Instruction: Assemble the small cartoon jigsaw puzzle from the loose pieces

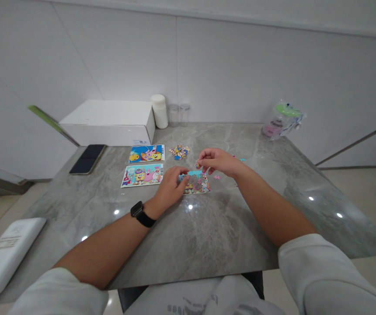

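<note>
Puzzle piece is pinched between thumb and forefinger of the right hand, just above the 12 o'clock edge of the partly assembled puzzle, which lies flat near the middle of the table. The right grip is closed on the piece. The left hand sits at the puzzle's 9 o'clock side; its grip is loosely curled, with fingertips resting on the puzzle edge, holding nothing. A heap of loose pieces lies at 11 o'clock from the puzzle. A picture card lies at 9 o'clock, beyond the left hand.
</note>
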Action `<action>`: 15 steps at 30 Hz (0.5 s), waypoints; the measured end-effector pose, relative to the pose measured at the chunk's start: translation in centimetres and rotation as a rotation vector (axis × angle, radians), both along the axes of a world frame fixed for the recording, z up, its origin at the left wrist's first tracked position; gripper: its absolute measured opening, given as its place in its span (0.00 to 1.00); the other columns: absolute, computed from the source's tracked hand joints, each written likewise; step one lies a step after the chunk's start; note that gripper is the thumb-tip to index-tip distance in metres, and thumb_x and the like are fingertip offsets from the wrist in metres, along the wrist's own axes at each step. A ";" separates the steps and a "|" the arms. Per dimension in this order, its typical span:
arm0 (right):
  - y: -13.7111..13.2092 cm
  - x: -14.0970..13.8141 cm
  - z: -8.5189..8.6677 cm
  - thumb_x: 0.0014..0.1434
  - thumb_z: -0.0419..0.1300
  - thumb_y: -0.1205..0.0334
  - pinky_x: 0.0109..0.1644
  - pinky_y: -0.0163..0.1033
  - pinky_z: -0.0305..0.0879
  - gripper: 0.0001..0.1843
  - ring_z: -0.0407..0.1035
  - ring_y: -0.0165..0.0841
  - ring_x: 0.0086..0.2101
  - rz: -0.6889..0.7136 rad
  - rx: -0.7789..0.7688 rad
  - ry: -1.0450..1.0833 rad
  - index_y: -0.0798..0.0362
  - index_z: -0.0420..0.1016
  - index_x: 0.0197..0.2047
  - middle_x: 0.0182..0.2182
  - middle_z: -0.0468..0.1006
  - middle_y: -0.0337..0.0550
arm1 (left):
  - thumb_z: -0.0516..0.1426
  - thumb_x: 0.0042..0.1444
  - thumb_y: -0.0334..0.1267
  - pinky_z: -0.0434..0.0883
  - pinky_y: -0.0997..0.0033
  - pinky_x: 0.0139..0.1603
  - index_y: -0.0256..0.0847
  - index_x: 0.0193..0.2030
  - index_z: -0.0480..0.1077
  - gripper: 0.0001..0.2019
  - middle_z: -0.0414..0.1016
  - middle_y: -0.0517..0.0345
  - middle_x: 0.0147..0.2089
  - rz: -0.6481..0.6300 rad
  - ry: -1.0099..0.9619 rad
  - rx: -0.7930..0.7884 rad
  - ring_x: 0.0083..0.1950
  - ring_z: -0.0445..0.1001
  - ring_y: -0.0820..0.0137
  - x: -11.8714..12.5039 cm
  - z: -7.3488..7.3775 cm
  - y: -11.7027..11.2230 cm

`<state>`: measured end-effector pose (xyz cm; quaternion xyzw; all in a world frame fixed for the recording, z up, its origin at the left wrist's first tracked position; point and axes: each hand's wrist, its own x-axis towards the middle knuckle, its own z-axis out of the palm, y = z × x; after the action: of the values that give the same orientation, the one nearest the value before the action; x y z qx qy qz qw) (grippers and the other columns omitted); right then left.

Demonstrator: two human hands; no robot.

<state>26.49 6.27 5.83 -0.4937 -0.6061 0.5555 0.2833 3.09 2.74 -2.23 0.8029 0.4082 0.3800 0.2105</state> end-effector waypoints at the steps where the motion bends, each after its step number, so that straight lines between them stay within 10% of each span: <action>1: -0.1 -0.5 -0.2 0.50 0.73 0.55 0.27 0.31 0.66 0.15 0.73 0.28 0.28 0.002 -0.010 0.015 0.52 0.73 0.35 0.32 0.82 0.40 | 0.56 0.70 0.43 0.72 0.55 0.58 0.42 0.50 0.72 0.09 0.79 0.50 0.49 0.014 -0.027 -0.018 0.53 0.76 0.60 0.0 0.1 0.0; 15: -0.7 -2.4 -4.2 0.47 0.75 0.51 0.24 0.30 0.61 0.19 0.66 0.25 0.24 -0.023 -0.096 0.073 0.52 0.75 0.35 0.27 0.75 0.34 | 0.56 0.68 0.41 0.72 0.62 0.54 0.42 0.38 0.71 0.08 0.77 0.56 0.42 0.094 -0.172 -0.101 0.47 0.75 0.65 0.0 0.5 0.3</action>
<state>24.09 5.52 1.68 -0.4928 -0.5624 0.5983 0.2878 3.08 3.07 -1.73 0.7354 0.4447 0.4360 0.2670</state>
